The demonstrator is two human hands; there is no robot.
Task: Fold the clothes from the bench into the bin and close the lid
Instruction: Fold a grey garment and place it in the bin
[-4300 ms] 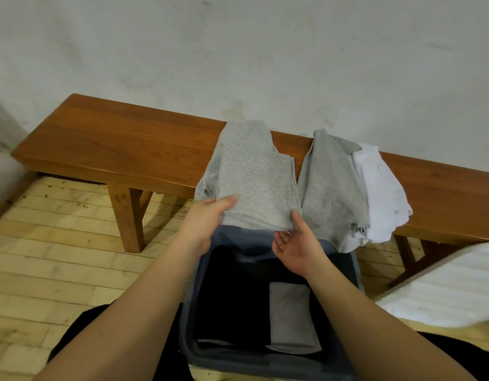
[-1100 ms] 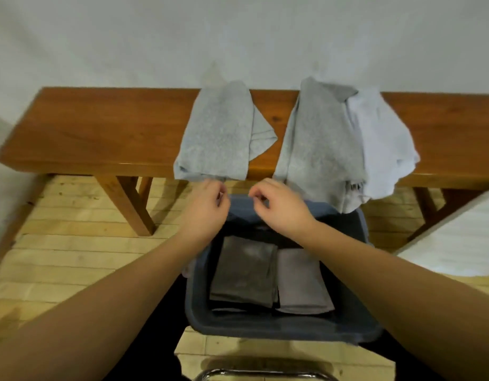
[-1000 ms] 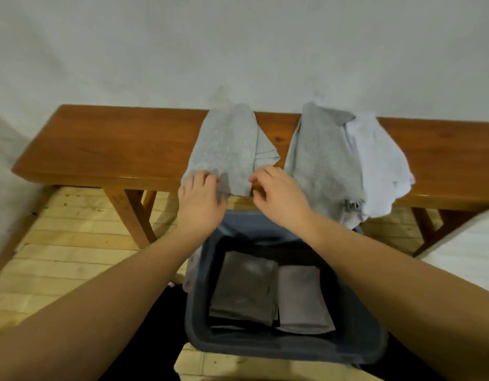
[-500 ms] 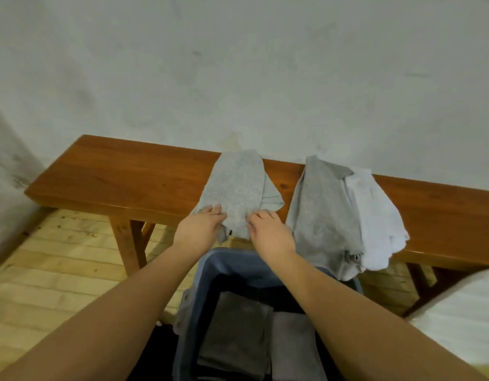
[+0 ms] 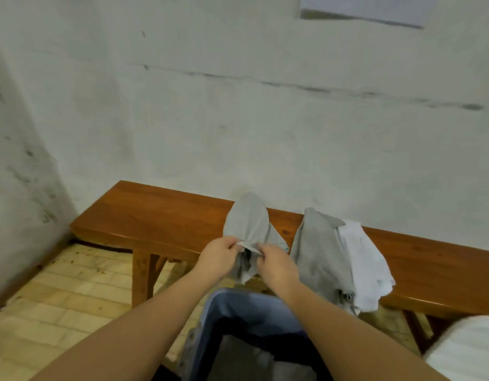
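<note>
Two bare forearms, left hand (image 5: 220,255), right hand (image 5: 276,266), no sleeves showing

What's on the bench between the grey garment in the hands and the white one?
Head view: a second grey garment, draped over the bench edge. The white garment overlaps its right side.

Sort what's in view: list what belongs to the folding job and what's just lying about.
Part of the job:
- light grey garment, pinched by left hand and right hand
- grey garment and white garment, waiting
- wooden bench
- blue bin

Just lying about:
- white ribbed object, bottom right
</note>
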